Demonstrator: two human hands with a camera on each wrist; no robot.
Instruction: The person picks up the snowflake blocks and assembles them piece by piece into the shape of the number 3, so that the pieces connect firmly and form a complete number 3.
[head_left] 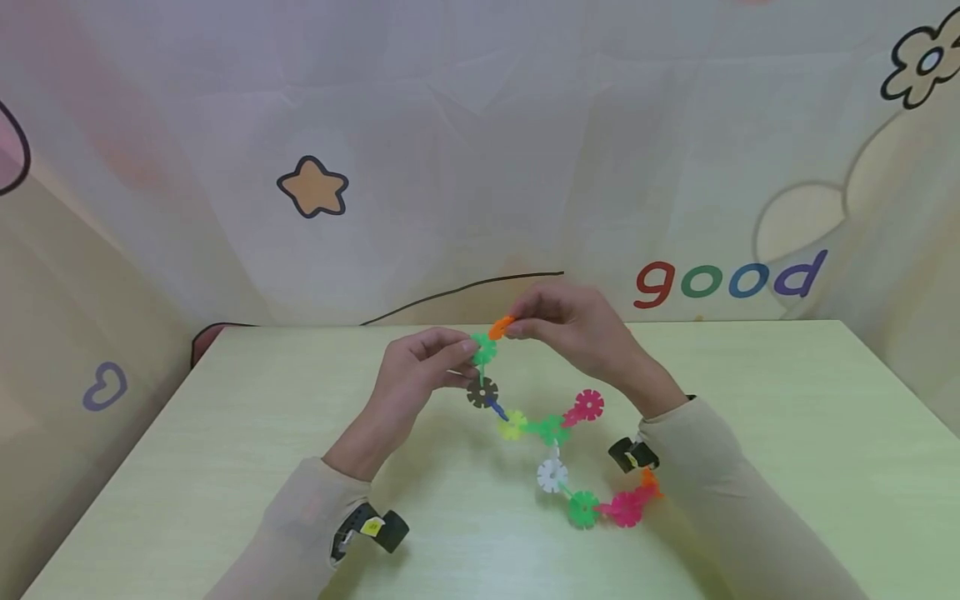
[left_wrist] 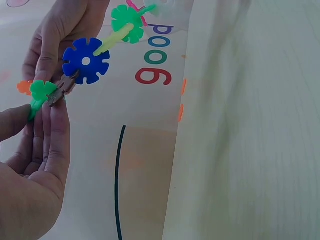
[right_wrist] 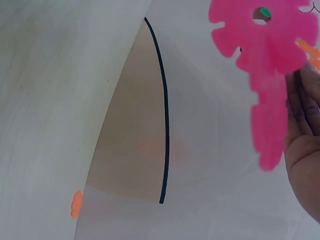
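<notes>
My left hand [head_left: 420, 375] pinches a green snowflake disc [head_left: 485, 350] at the upper end of a chain of slotted plastic discs. An orange snowflake disc [head_left: 501, 327] is pinched in my right hand [head_left: 573, 329], its lower edge at the green disc's rim; whether the slots interlock I cannot tell. Below hang a dark brown disc [head_left: 482, 392], a blue disc [left_wrist: 86, 61] and a yellow-green disc [head_left: 513, 425]. The chain then branches to pink discs [head_left: 588, 404] and, lower, to a white disc [head_left: 552, 476], another green disc [head_left: 583, 509] and more pink and orange ones.
A pale wooden table [head_left: 247, 467] spreads beneath, with a printed cloth [head_left: 465, 167] behind it. Loose orange discs [left_wrist: 180, 112] lie near the table's far edge. Each wrist wears a strapped black camera [head_left: 390, 531]. The chain's lower end is partly behind the right sleeve [head_left: 720, 475].
</notes>
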